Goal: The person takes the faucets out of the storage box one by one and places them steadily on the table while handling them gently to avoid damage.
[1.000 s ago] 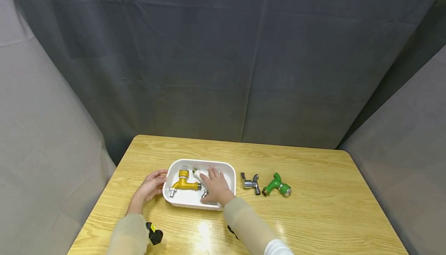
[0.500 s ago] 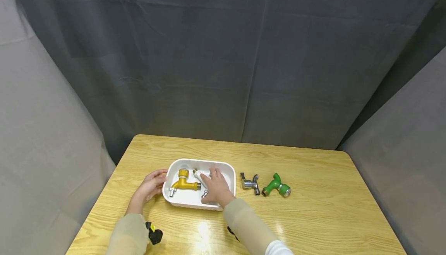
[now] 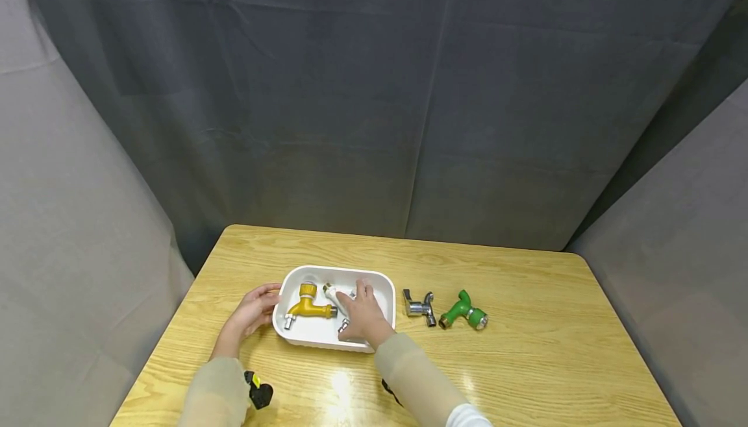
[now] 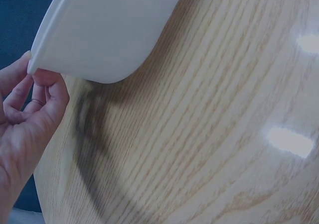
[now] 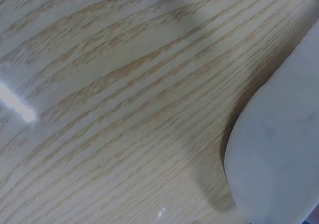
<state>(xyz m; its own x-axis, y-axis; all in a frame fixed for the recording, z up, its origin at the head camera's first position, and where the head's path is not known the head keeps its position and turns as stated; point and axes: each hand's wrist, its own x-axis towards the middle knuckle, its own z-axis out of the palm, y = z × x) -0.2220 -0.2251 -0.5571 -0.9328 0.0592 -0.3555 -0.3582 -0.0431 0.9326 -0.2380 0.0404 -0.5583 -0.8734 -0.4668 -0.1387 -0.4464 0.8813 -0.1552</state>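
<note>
On the table stands a white plastic tub (image 3: 315,341). My left hand (image 3: 251,313) pinches its left rim; the left wrist view shows the thumb at the rim and the fingers beneath the lip of the tub wall (image 4: 114,30). Inside, a yellow tap (image 3: 310,309) with a chrome spout lies on the left. Beside it rests a white tap (image 3: 331,291), partly covered by my right hand (image 3: 363,318), whose thumb and fingers bend around it. In the right wrist view only the tub's outer wall (image 5: 279,144) shows; the hand's grip is hidden there.
Right of the tub a chrome tap (image 3: 417,308) lies on the wooden table (image 3: 549,349), with a green tap (image 3: 463,311) farther right. A dark grey curtain (image 3: 350,122) hangs behind the table, and light grey cloth (image 3: 87,219) on the sides.
My right hand's fingers have drawn in slightly around the white tap. The left hand, the tub and the other taps stay in place.
</note>
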